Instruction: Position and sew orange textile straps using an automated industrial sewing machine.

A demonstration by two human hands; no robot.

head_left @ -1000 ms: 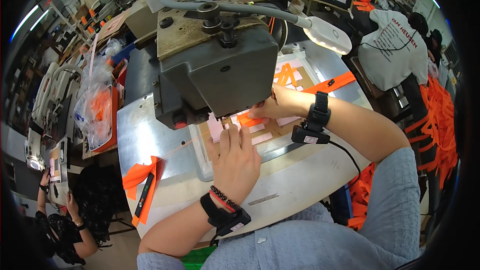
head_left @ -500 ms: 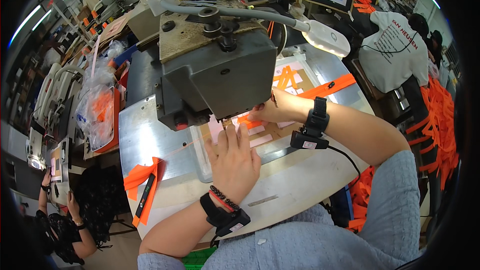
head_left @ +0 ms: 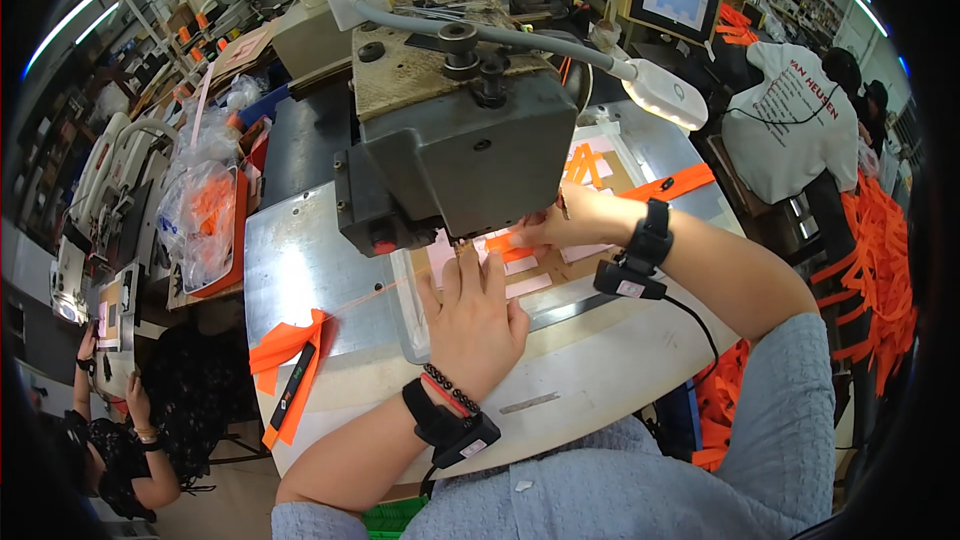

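Note:
A grey industrial sewing machine [head_left: 460,140] stands over a metal table [head_left: 300,270]. My left hand [head_left: 475,325] lies flat, fingers spread, on a clear template with pink pieces [head_left: 528,286] just in front of the machine head. My right hand [head_left: 565,228] pinches an orange strap [head_left: 510,240] right beside the needle area, under the machine's front. The strap runs on to the right as an orange band [head_left: 670,183]. The needle itself is hidden by the machine head. Both wrists carry black bands.
An orange strap bundle with a black tool [head_left: 290,380] lies on the table's left edge. A lamp on a flexible arm [head_left: 665,95] hangs over the right. Clear bags [head_left: 200,210] sit left; orange straps [head_left: 870,260] hang right. Another person [head_left: 120,430] sits lower left, and a person in a white shirt [head_left: 790,120] works behind.
My left hand has slid slightly forward and right on the template toward the machine. My right hand has stayed at the strap beside the needle.

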